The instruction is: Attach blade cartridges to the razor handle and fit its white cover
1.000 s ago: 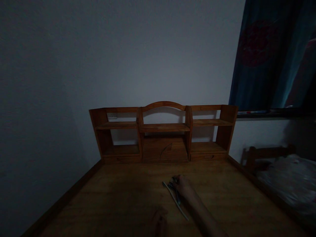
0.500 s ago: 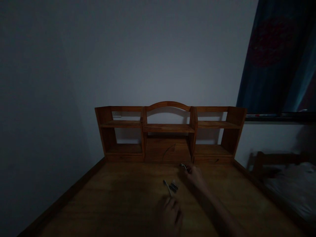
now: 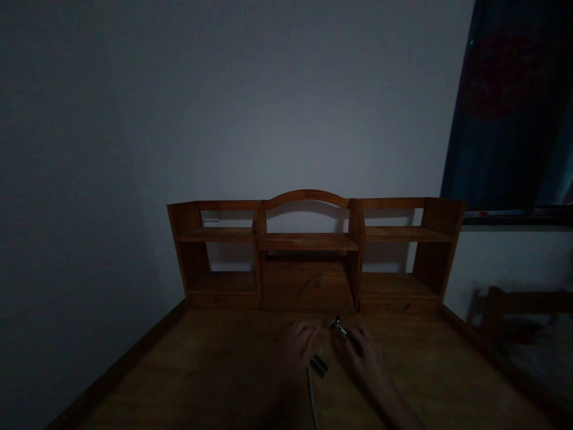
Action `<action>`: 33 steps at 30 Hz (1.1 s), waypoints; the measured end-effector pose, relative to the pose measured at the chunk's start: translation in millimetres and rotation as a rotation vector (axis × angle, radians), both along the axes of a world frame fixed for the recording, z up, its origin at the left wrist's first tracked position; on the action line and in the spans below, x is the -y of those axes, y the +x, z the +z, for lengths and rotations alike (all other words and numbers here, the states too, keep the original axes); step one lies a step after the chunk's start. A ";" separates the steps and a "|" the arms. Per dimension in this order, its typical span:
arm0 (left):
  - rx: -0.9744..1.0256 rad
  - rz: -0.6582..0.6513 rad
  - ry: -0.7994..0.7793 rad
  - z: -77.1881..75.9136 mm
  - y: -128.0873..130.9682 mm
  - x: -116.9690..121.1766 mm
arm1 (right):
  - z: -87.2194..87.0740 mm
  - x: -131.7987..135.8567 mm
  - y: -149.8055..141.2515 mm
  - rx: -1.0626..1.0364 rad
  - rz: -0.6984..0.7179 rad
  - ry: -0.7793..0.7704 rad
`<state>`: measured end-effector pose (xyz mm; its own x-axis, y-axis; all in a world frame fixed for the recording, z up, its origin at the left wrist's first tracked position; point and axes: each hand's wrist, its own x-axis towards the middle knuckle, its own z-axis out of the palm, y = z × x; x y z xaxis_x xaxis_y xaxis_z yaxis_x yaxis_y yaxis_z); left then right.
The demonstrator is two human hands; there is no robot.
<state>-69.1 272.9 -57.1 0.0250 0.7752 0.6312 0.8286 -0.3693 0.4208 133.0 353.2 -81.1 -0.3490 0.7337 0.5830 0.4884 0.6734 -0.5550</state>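
In the dim head view, my right hand [image 3: 367,357] is closed round the dark handle of what looks like a razor [image 3: 342,329]. Its shiny metal head points up and to the left, above the desktop. My left hand [image 3: 299,345], somewhat blurred, is bent over the upper end of a thin pale cable [image 3: 310,391] and appears to pinch it. From there the cable runs down toward the near side. Two short dark cylinders [image 3: 319,365] lie side by side between my hands, with a small clear piece [image 3: 320,351] just behind them.
The wooden desktop [image 3: 201,370] has raised edges left and right. A wooden shelf unit [image 3: 308,241] stands along its back, against a pale wall [image 3: 277,107]. At the right are a dark blue curtain [image 3: 496,137] and a wooden frame [image 3: 528,301] beyond the desk.
My left hand has moved forward to the cable's far end, and the cable now trails toward the near side. My right hand has come slightly nearer, showing more of the razor. The view has shifted slightly.
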 end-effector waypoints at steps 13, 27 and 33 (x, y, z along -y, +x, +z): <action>0.067 -0.080 -0.118 -20.8 2.0 3.0 | 13.8 18.0 -13.0 0.014 0.082 -0.187; -0.101 -0.110 -0.278 -29.7 -0.1 8.5 | 9.2 15.9 -10.7 0.021 0.025 -0.208; -0.050 -0.065 -0.272 -36.6 -3.5 3.7 | 12.8 16.7 -9.3 0.013 0.079 -0.219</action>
